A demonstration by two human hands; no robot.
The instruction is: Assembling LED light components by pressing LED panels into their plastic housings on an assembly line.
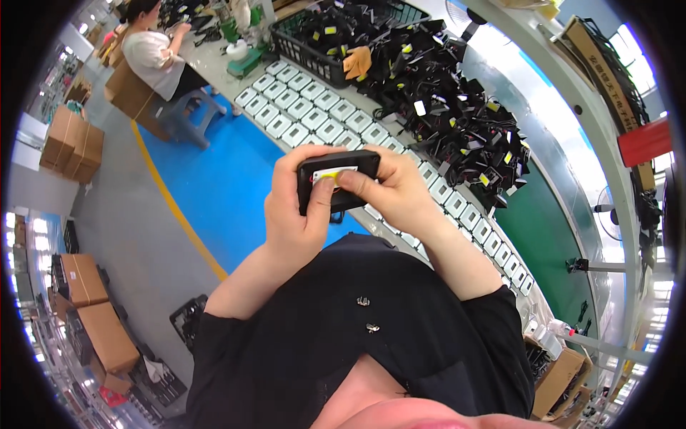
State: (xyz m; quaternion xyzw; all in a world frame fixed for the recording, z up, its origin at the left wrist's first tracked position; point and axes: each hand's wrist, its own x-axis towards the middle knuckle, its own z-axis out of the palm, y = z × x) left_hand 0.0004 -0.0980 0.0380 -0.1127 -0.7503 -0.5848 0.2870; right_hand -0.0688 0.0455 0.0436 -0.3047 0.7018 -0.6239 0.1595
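Left hand: closed around the left end of a black case, fingers wrapped behind it, thumb laid across its face. Right hand: closed on the opposite end, thumb reaching inward over the face. Case is held up between both hands, slightly tilted, in front of the person's black shirt. Both thumb tips press on or rest against a white-and-yellow label, partly covering it; they lie just beside each other. Whether the label is fully stuck down: cannot tell.

Beyond the hands and running past the right forearm: counter with long rows of white square units, set close together. Farther out, past the rows and to the right of the right hand: large heap of black cabled parts, some with white or yellow tags. Ahead of the hands, at the far end of the heap: black basket, filled with similar parts; tan cloth item near its corner.

Well ahead and left of the left hand: co-worker seated at the counter. Below the left hand: blue floor edged by a yellow line.
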